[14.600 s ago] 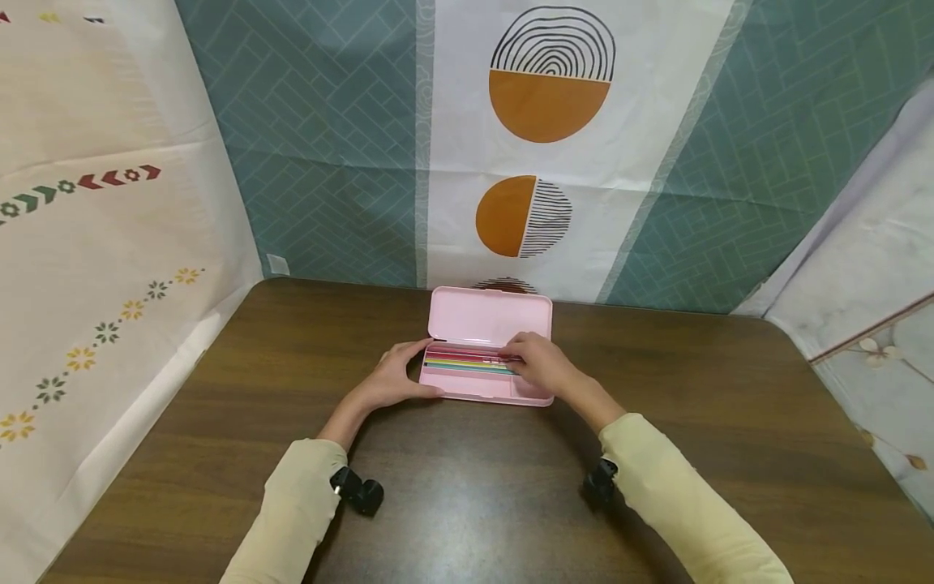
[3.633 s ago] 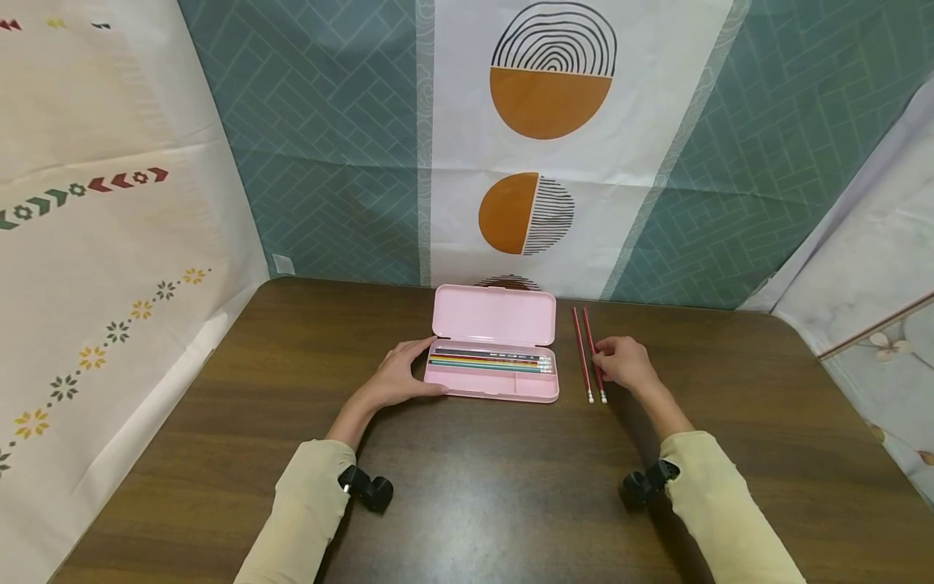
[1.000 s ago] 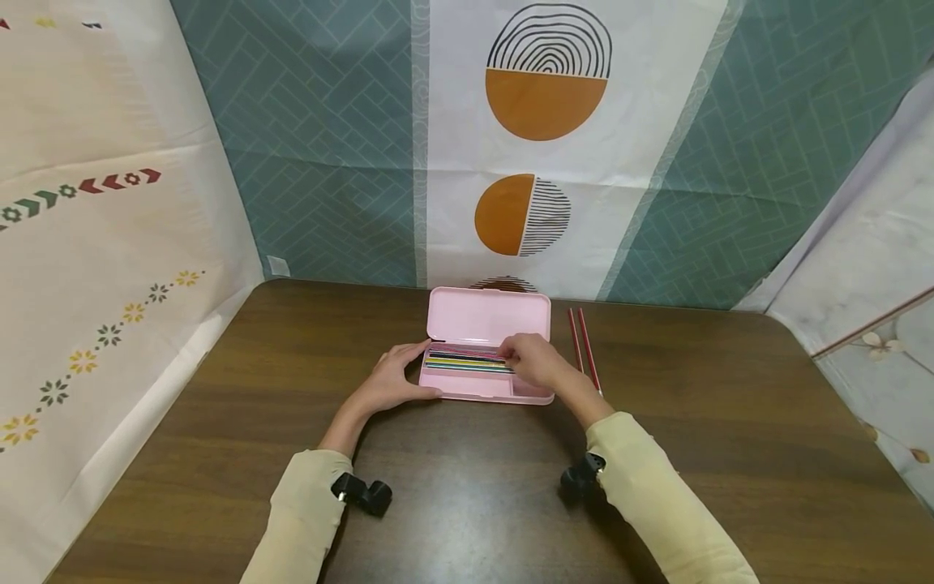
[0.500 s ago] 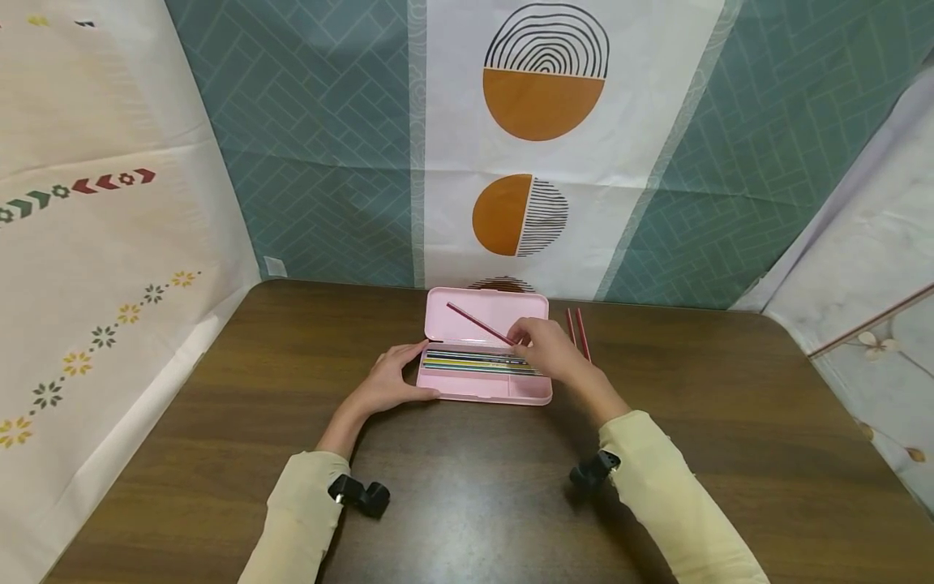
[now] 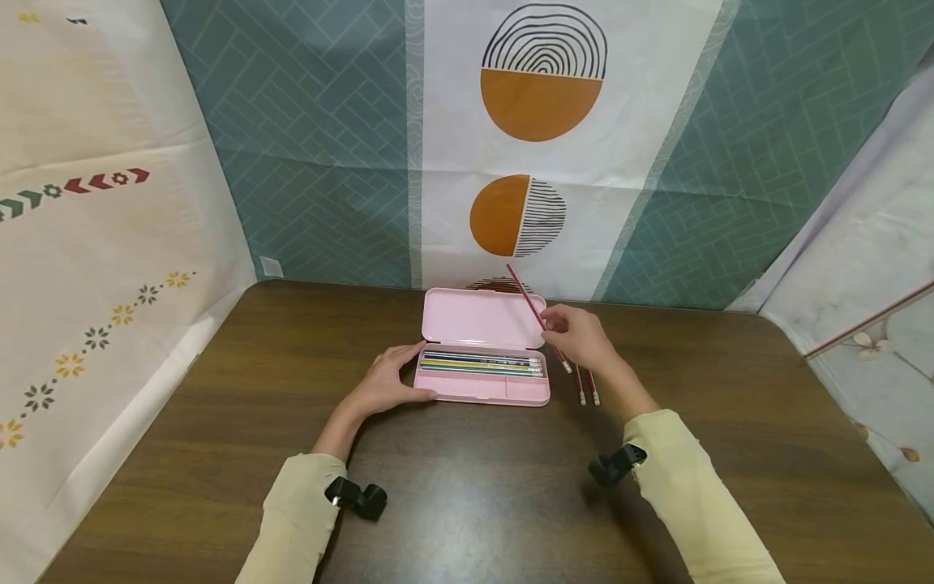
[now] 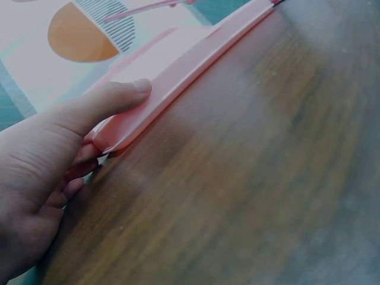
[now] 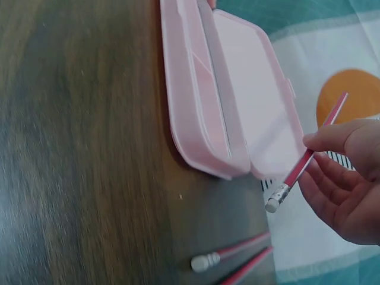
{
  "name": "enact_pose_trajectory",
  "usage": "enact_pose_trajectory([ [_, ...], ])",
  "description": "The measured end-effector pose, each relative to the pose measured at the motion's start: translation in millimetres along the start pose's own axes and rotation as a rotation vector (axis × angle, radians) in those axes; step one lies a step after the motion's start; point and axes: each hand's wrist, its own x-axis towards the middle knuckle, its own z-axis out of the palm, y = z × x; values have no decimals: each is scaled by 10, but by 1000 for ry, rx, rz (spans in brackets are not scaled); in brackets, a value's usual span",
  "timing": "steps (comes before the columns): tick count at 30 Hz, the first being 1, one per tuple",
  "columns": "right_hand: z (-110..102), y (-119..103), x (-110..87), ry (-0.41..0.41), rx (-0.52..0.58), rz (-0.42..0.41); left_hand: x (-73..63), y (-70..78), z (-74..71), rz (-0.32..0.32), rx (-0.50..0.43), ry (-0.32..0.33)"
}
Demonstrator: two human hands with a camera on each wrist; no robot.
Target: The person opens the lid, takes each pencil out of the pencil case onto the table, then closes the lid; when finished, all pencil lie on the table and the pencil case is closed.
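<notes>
A pink pencil case (image 5: 467, 397) lies on the table with its lid (image 5: 481, 318) raised at the back. Several dark, yellow and teal pencils (image 5: 477, 364) lie in its rear compartment. My left hand (image 5: 384, 381) grips the case's left end; in the left wrist view its thumb lies along the pink case (image 6: 172, 89). My right hand (image 5: 589, 341) pinches a red pencil (image 5: 524, 293) above the table at the case's right. In the right wrist view, the held pencil's (image 7: 297, 169) white eraser points down. Two more red pencils (image 5: 581, 395) lie partly hidden beneath that hand.
The brown wooden table (image 5: 467, 487) has its far edge close behind the case. A patterned cloth (image 5: 445, 203) hangs behind it. A cream cloth (image 5: 109, 268) hangs at the left and a pale marbled one (image 5: 868, 268) at the right.
My right hand has lifted a red pencil out of the case and carried it rightward, toward the two red pencils on the table. The left hand stays on the case.
</notes>
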Motion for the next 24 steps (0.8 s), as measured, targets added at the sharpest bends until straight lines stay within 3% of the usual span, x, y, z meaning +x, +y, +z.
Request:
enact_pose_trajectory([
  [12, -250, 353, -140, 38, 45, 115, 6, -22, 3, 4, 11, 4],
  [24, -323, 649, -339, -31, 100, 226, -10, 14, 2, -10, 5, 2],
])
